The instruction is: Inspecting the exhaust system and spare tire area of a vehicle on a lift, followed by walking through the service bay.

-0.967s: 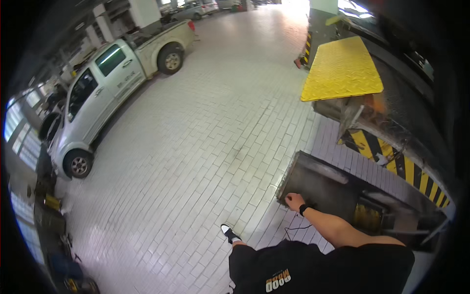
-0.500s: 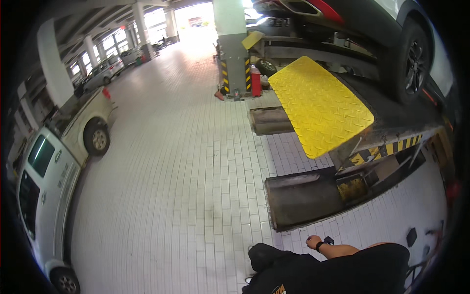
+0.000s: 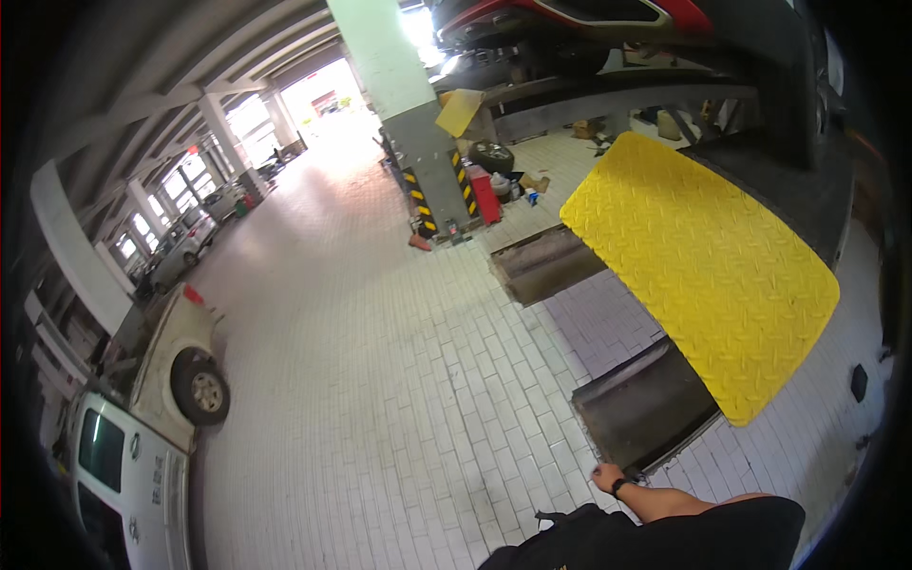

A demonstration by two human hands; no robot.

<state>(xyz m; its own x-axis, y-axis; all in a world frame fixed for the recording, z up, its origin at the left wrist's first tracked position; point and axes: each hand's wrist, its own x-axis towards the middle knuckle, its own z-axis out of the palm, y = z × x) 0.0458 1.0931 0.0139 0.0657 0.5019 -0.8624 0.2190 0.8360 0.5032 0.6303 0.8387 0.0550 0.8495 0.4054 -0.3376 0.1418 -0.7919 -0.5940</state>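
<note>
My right hand (image 3: pixel 605 477) hangs low in front of me, its fingers curled in. It is small in view, and I see nothing in it. A dark band circles the wrist (image 3: pixel 619 485). Just beyond the hand lies a dark recess (image 3: pixel 646 407) in the tiled floor, apart from it as far as I can see. A yellow tread-plate ramp flap (image 3: pixel 708 275) slopes over the recess's right part, at the end of a vehicle lift. My left hand is out of view.
A pale pickup truck (image 3: pixel 133 475) stands at the left. Ahead rises a pillar (image 3: pixel 427 171) with black and yellow stripes, a red box (image 3: pixel 484 198) and a loose tyre (image 3: pixel 491 156) by it. A second recess (image 3: pixel 546 261) lies farther off. A raised car (image 3: pixel 560 28) looms upper right.
The view has tilted and shifted, so the yellow flap looks larger and nearer. My right hand now appears close to the near recess's edge, its fingers still curled.
</note>
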